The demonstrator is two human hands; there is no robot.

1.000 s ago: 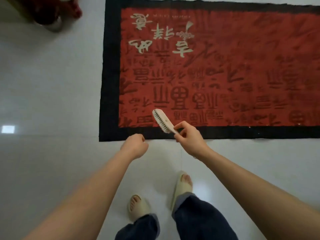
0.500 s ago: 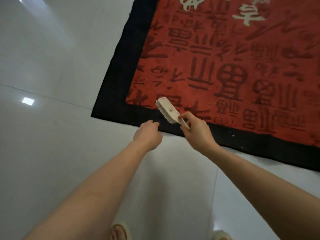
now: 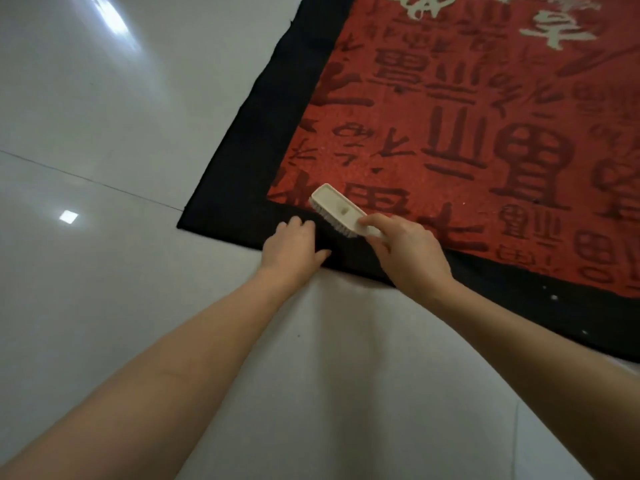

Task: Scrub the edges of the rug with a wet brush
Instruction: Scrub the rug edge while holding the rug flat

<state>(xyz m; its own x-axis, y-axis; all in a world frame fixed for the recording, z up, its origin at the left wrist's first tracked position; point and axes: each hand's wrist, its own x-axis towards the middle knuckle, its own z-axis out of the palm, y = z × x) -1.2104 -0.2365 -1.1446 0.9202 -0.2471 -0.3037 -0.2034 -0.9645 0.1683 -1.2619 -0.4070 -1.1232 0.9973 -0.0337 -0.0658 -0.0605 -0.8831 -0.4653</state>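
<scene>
Red rug (image 3: 467,133) with black border flat on white tile floor (image 3: 104,133). Right hand (image 3: 408,254) grips cream scrub brush (image 3: 341,209), bristles down on the border near the rug's corner. Left hand (image 3: 294,251) rests fingers-spread on border edge, just beside the brush.

We see a rug (image 3: 450,133) of matt woven cloth, its black border (image 3: 242,188) dull and slightly fuzzy. The brush (image 3: 341,209) looks like smooth cream plastic with pale bristles. The floor (image 3: 104,133) is glossy tile, mirroring lights.
</scene>
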